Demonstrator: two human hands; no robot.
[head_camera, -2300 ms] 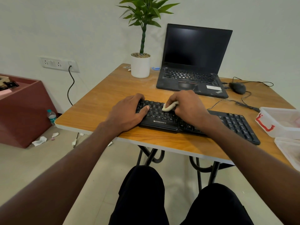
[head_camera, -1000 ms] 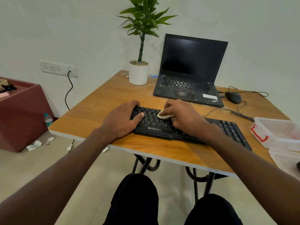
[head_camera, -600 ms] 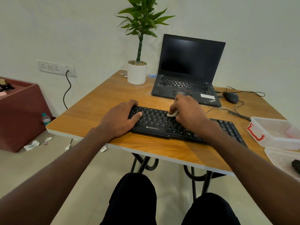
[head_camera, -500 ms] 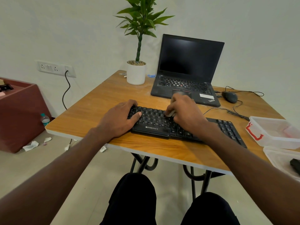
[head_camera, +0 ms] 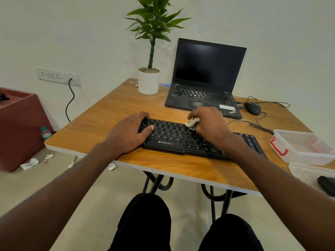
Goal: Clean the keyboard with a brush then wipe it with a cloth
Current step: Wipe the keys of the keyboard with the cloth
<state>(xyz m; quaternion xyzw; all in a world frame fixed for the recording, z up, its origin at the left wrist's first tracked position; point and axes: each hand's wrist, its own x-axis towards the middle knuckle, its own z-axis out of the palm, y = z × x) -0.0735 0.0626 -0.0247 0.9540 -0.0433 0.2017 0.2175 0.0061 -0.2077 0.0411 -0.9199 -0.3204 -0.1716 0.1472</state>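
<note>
I see the black keyboard (head_camera: 183,140) lying across the near part of the wooden tabletop (head_camera: 112,113), its long side roughly parallel to the front edge. My left hand (head_camera: 130,134) rests on the keyboard's left end, fingers (head_camera: 143,115) bent over its far-left corner and the thumb laid flat on the keys, steadying it. My right hand (head_camera: 208,124) sits over the middle of the upper key rows, its fingers curled around a small bunched white cloth (head_camera: 192,122) that presses down on the keys; only a bit of the cloth shows past the knuckles. Behind the keyboard stands an open laptop (head_camera: 204,78) with a dark screen, a potted plant (head_camera: 149,77) to its left and a mouse (head_camera: 252,108) to its right. Clear plastic containers (head_camera: 304,147) sit at the right edge of the tabletop.
</note>
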